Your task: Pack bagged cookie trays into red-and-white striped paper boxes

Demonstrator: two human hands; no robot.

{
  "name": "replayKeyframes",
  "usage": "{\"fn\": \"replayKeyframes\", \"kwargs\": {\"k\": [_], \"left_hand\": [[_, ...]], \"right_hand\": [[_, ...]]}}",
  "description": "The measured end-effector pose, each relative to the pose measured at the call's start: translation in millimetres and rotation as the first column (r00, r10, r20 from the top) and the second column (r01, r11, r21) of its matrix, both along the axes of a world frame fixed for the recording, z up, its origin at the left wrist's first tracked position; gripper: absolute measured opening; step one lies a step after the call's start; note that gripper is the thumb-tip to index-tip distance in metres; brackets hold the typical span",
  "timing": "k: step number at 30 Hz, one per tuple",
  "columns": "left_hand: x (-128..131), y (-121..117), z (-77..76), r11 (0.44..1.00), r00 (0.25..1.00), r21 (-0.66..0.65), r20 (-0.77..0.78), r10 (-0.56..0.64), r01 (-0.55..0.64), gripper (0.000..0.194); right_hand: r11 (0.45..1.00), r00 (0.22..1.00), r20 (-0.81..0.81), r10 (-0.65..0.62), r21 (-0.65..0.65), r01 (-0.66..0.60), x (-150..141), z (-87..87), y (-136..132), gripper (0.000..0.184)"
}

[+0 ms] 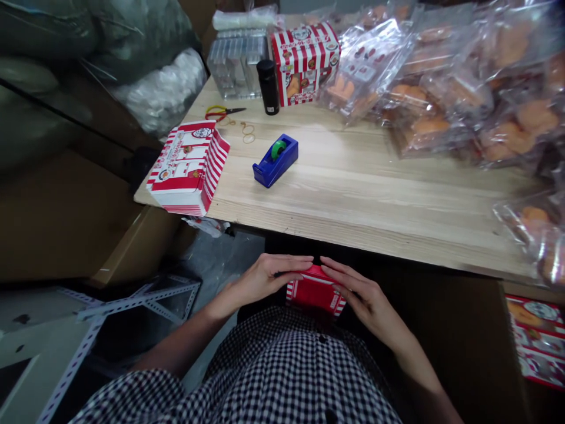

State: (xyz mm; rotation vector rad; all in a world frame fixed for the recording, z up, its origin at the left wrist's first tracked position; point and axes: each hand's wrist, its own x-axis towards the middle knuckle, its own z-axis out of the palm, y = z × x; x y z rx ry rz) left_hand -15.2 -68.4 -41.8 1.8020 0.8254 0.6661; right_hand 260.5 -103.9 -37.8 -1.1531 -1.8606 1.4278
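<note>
A red-and-white striped cardboard box is held at my lap, just below the table's front edge. My left hand grips its left upper side, fingers straight and pressed together along the top. On the opposite side, my right hand closes on the right upper edge in the same way. The lower part of the box is in shadow against the checked shirt.
On the wooden table stand a blue tape dispenser, a stack of flat printed cartons, scissors, a black bottle and an assembled striped box. Bagged orange toy pieces pile up at right.
</note>
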Motion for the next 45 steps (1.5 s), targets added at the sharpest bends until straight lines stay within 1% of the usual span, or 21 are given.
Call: {"fn": "replayKeyframes", "kwargs": {"k": [3, 5, 8, 11, 13, 17, 19, 21, 22, 23, 24, 25, 27, 28, 29, 30, 33, 35, 38, 41, 45], "left_hand": [[0.2, 4.4, -4.8, 1.0, 1.0, -0.006, 0.017, 0.003, -0.003, 0.037], [1.4, 5.0, -8.2, 1.0, 0.999, 0.002, 0.024, 0.022, -0.022, 0.036], [4.0, 4.6, -9.8, 0.996, 0.996, 0.015, 0.035, 0.086, -0.086, 0.034], [5.5, 5.9, -6.9, 0.99, 0.989, 0.005, 0.046, 0.138, -0.138, 0.031], [6.7, 7.3, -5.7, 0.991, 0.99, -0.005, 0.045, 0.134, -0.134, 0.029], [14.3, 6.7, -8.7, 0.99, 0.99, -0.022, 0.036, 0.138, -0.137, 0.027], [19.0, 7.5, -8.2, 0.99, 0.99, -0.04, 0.026, 0.139, -0.138, 0.026], [19.4, 15.6, -2.8, 0.988, 0.989, -0.05, 0.009, 0.147, -0.147, 0.033], [16.5, 23.7, 1.9, 0.982, 0.983, -0.039, 0.003, 0.186, -0.186, 0.039], [11.2, 34.5, 7.6, 0.964, 0.964, -0.012, 0.007, 0.264, -0.264, 0.046], [3.4, 48.0, 13.9, 0.926, 0.926, 0.033, 0.022, 0.377, -0.377, 0.051], [-6.4, 63.4, 20.1, 0.859, 0.863, 0.09, 0.045, 0.503, -0.505, 0.052], [-29.1, 97.9, 29.3, 0.67, 0.696, 0.211, 0.085, 0.713, -0.712, 0.046], [-40.0, 115.5, 31.2, 0.602, 0.635, 0.259, 0.067, 0.769, -0.756, 0.043], [-49.6, 132.3, 31.0, 0.571, 0.602, 0.277, 0.035, 0.798, -0.773, 0.04], [-57.2, 147.8, 29.1, 0.584, 0.602, 0.261, -0.013, 0.798, -0.769, 0.036], [-67.7, 183.0, 19.0, 0.68, 0.667, 0.14, -0.131, 0.733, -0.72, 0.026], [-67.7, 196.5, 14.4, 0.72, 0.702, 0.071, -0.17, 0.691, -0.691, 0.027], [-65.6, 206.7, 14.5, 0.752, 0.74, -0.023, -0.198, 0.643, -0.659, 0.03], [-64.3, 212.3, 18.3, 0.75, 0.758, -0.137, -0.217, 0.615, -0.647, 0.028], [-61.9, 216.8, 20.5, 0.688, 0.735, -0.258, -0.22, 0.642, -0.678, 0.031]], "right_hand": [[1.0, 0.998, -0.055, -0.002, 0.006, 0.002, -2.0, -7.3, 3.0, 0.041], [0.999, 0.993, -0.109, -0.05, 0.001, 0.05, -5.0, -13.2, 3.3, 0.037], [0.975, 0.956, -0.19, -0.222, -0.066, 0.213, -11.4, -17.2, 2.1, 0.03], [0.923, 0.882, -0.277, -0.382, -0.164, 0.348, -18.4, -14.1, 2.6, 0.034], [0.918, 0.871, -0.296, -0.393, -0.176, 0.354, -22.0, -11.8, 5.2, 0.037], [0.942, 0.912, -0.24, -0.333, -0.137, 0.307, -23.8, -15.9, 11.7, 0.024], [0.938, 0.914, -0.219, -0.343, -0.13, 0.321, -22.2, -19.9, 13.4, 0.022], [0.925, 0.908, -0.185, -0.377, -0.116, 0.361, -18.9, -22.0, 13.8, 0.022], [0.918, 0.904, -0.165, -0.394, -0.112, 0.38, -16.4, -22.3, 13.8, 0.022], [0.907, 0.897, -0.144, -0.419, -0.107, 0.406, -13.5, -22.1, 13.7, 0.022], [0.896, 0.887, -0.133, -0.442, -0.098, 0.432, -10.1, -21.7, 13.6, 0.022], [0.88, 0.871, -0.131, -0.474, -0.085, 0.467, -6.6, -21.2, 13.6, 0.023], [0.846, 0.833, -0.145, -0.533, -0.062, 0.53, -0.5, -20.4, 14.0, 0.024], [0.829, 0.815, -0.155, -0.558, -0.057, 0.557, 1.7, -20.2, 14.4, 0.024], [0.816, 0.801, -0.162, -0.576, -0.056, 0.575, 3.0, -20.2, 14.9, 0.025], [0.807, 0.791, -0.167, -0.588, -0.06, 0.587, 3.5, -20.2, 15.3, 0.024], [0.816, 0.798, -0.172, -0.577, -0.08, 0.573, 1.7, -20.2, 15.4, 0.023], [0.832, 0.815, -0.171, -0.554, -0.078, 0.549, 0.1, -19.5, 14.0, 0.023], [0.845, 0.828, -0.177, -0.532, -0.052, 0.532, -0.6, -17.3, 10.2, 0.022], [0.839, 0.821, -0.194, -0.537, -0.027, 0.543, -0.4, -14.0, 6.1, 0.022], [0.835, 0.815, -0.219, -0.536, 0.004, 0.55, -1.0, -9.0, 1.0, 0.02]]}}
